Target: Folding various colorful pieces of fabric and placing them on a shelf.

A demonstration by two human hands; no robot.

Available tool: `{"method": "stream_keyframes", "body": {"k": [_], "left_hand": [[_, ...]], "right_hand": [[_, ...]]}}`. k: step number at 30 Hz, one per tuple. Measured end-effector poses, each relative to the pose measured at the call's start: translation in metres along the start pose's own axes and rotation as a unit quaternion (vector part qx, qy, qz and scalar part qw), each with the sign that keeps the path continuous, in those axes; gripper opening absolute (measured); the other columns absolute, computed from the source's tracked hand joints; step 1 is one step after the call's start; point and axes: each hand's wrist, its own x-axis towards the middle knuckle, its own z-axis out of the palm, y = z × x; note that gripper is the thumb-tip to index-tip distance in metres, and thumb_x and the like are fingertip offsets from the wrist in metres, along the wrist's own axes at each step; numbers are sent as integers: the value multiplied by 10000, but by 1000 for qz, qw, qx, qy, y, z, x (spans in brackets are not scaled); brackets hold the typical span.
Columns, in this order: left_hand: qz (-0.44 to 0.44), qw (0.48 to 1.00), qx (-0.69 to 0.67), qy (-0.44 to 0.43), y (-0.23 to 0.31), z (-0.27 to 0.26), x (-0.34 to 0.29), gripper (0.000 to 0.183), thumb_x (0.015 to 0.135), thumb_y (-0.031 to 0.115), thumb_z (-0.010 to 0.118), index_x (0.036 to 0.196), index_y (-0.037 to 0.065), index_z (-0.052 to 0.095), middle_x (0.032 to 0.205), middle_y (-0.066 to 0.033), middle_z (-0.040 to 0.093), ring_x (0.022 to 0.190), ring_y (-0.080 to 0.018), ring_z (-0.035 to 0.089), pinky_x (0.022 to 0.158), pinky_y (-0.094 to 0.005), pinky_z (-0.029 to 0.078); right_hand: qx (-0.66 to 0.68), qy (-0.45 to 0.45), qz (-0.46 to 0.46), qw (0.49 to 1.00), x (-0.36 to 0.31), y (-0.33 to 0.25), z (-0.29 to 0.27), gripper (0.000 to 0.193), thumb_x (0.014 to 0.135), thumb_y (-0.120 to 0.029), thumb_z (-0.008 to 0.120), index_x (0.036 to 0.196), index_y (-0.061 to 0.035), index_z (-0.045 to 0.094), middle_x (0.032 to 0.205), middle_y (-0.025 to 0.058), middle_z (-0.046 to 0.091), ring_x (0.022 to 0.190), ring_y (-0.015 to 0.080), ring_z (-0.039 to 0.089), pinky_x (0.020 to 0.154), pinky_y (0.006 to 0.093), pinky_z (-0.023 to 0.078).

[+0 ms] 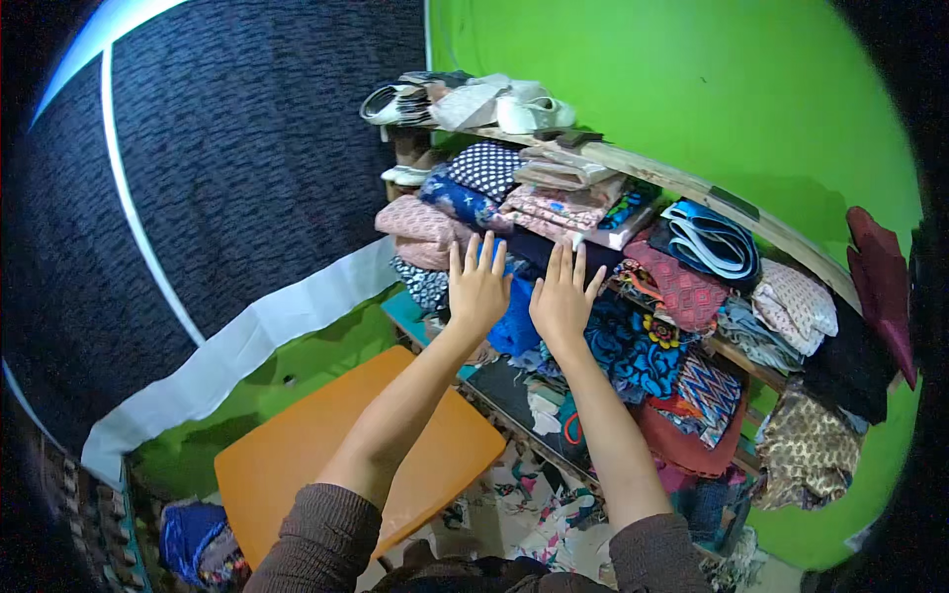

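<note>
Brown ribbed sleeves (326, 529) closest. Left hand (478, 292) and right hand (563, 304): grips apart, fingers spread; can't tell if touching cloth. Bright-blue cloth (513, 324) between them, pink patterned cloth (420, 223) near shelving's (682, 176) left end.

One left hand (479, 296), one right hand (563, 304), one orange table (306, 450), one leopard-print cloth (811, 453).

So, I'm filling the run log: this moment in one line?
left hand: open, empty, near pink cloth; right hand: open, empty, near navy cloth; between: bright blue cloth; under left forearm: orange tabletop; contact: unclear
</note>
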Motion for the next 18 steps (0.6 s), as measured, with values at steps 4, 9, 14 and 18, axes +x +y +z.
{"method": "stream_keyframes", "body": {"k": [4, 9, 14, 18], "left_hand": [[-46, 998, 16, -26, -8, -12, -59, 486, 863, 349, 446, 1273, 90, 454, 1359, -126, 383, 1273, -296, 320, 1055, -516, 153], [-131, 986, 44, -94, -9, -32, -168, 476, 853, 346, 458, 1245, 79, 483, 1332, -148, 414, 1260, -305, 340, 1058, -518, 143], [-243, 943, 108, -201, -21, -78, -304, 450, 862, 355, 442, 1231, 105, 501, 1338, -138, 411, 1257, -312, 345, 1049, -540, 146], [-352, 898, 119, -235, -26, -124, -380, 479, 856, 358, 448, 1264, 109, 476, 1353, -143, 392, 1274, -300, 320, 1068, -513, 117]], "right_hand": [[75, -57, -44, 995, -38, -26, 0, 544, 804, -216, 513, 1292, -7, 391, 1325, 166, 402, 1321, 310, 214, 1054, 565, 65], [168, -136, -127, 968, -113, -57, 5, 462, 789, -188, 526, 1209, -2, 474, 1184, 169, 508, 1272, 338, 298, 1038, 586, 101], [210, -269, -202, 918, -217, -121, -10, 437, 836, -248, 470, 1219, -35, 484, 1249, 157, 475, 1292, 309, 283, 1045, 587, 68], [251, -317, -302, 863, -293, -175, -37, 483, 858, -292, 419, 1264, -32, 444, 1299, 168, 439, 1298, 302, 281, 1043, 583, 87]]}}
